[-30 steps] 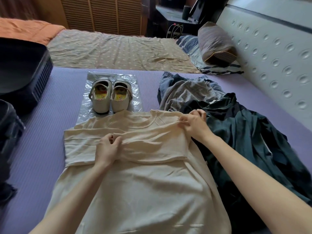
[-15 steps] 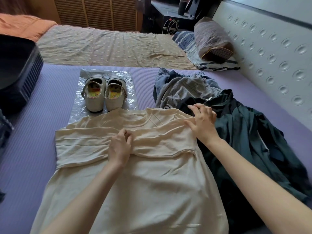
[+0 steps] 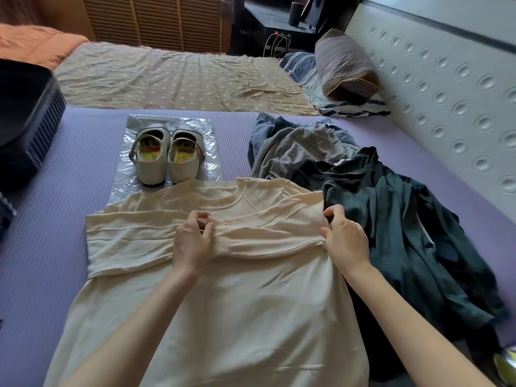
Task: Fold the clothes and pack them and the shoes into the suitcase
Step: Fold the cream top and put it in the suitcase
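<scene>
Fingers (image 3: 331,212) at sweater (image 3: 251,303) fold edges

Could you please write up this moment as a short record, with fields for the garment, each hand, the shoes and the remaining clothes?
Garment: cream sweater, flat on the purple mat, sleeves folded across the chest
Left hand: at a sleeve cuff, grip unclear
Right hand: pinches the sweater's right edge
Shoes: a pair on a plastic sheet, beyond the collar
Remaining: dark green garment and grey garment, unfolded, to the right
Suitcase: black, at the left edge
</scene>
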